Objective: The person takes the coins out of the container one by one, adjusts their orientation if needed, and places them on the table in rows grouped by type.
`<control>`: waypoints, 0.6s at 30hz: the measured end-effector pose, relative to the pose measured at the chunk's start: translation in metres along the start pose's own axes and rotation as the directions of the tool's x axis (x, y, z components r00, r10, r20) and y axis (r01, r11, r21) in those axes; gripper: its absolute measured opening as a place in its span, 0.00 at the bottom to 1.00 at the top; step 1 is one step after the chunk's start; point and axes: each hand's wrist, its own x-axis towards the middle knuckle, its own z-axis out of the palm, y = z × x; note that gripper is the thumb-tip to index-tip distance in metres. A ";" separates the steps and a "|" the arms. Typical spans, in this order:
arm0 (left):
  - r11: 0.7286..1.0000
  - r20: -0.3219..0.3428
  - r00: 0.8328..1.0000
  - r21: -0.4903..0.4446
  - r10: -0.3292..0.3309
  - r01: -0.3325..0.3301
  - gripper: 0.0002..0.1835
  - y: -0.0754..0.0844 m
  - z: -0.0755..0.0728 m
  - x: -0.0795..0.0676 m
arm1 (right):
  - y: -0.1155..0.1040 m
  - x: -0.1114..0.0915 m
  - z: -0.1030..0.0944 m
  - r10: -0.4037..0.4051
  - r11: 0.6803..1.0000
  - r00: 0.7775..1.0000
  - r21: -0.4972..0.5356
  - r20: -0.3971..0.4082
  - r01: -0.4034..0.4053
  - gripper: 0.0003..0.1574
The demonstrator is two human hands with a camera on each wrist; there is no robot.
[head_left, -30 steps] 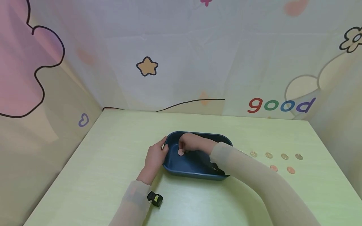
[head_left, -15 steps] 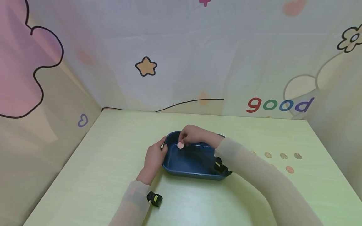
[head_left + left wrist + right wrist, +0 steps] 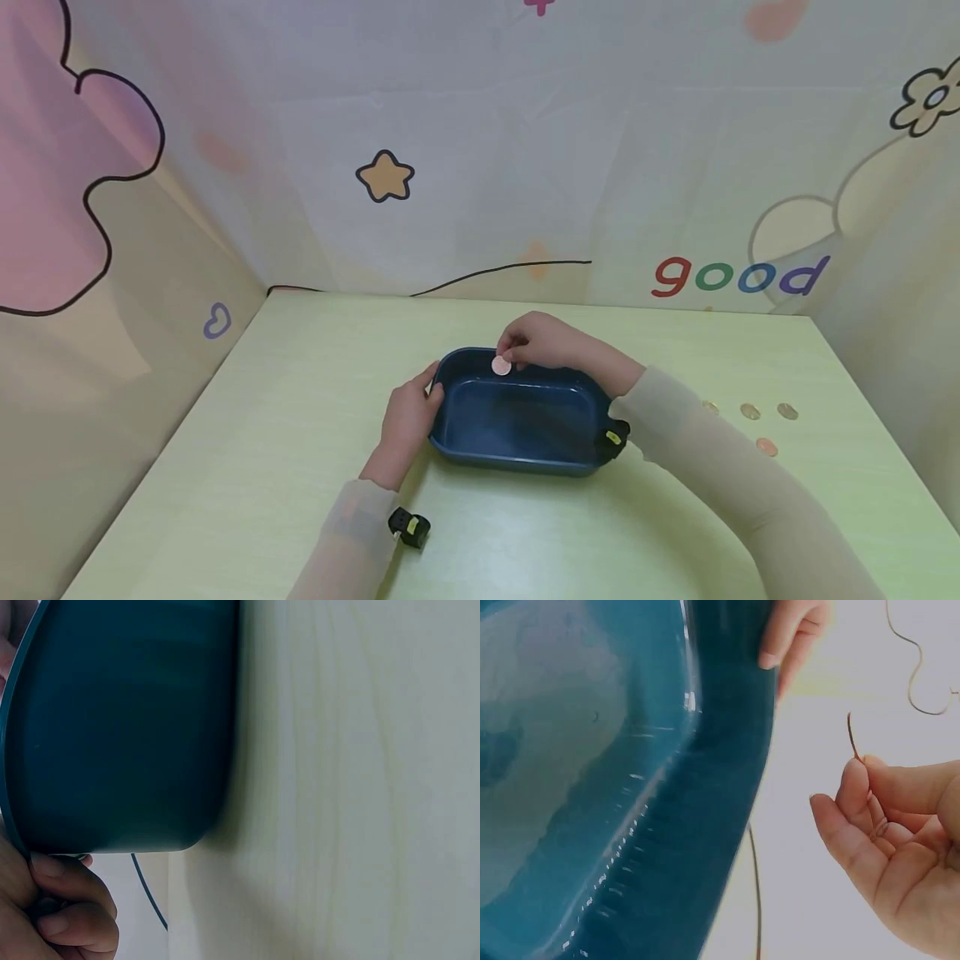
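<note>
My left hand [image 3: 407,421] grips the left end of a dark blue rectangular bin [image 3: 517,463], thumb inside the rim. In the left wrist view its curled fingers [image 3: 79,926] sit at the corner of the bin. Between the thumb and fingertips of my right hand [image 3: 551,340] is a pinkish coin [image 3: 501,366], over the bin's far rim in the head view. The right wrist view shows this coin [image 3: 852,736] nearly edge-on, outside the bin's wall [image 3: 735,750].
To the right on the pale table [image 3: 337,358] lie several gold-coloured coins [image 3: 750,411] in a row. A copper-coloured coin [image 3: 767,447] lies in front of them. My right sleeve [image 3: 720,450] hides part of that area.
My right hand has lifted the coin from low inside the bin, moving it back to the far rim and slightly right. The left hand keeps its hold on the bin.
</note>
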 end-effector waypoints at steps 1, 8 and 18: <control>1.000 -0.001 1.000 -0.002 0.002 -0.002 0.25 0.000 0.000 0.000 | 0.001 -0.004 -0.001 0.004 1.000 1.000 -0.003 -0.014 -0.004 0.11; 1.000 0.002 1.000 -0.001 0.007 -0.007 0.26 0.000 0.001 0.002 | 0.011 -0.027 -0.006 0.035 0.999 0.995 0.017 -0.096 -0.033 0.11; 1.000 0.005 1.000 -0.008 -0.001 0.001 0.26 -0.001 0.001 0.000 | 0.022 -0.061 -0.013 0.129 0.986 0.979 0.127 -0.156 -0.110 0.13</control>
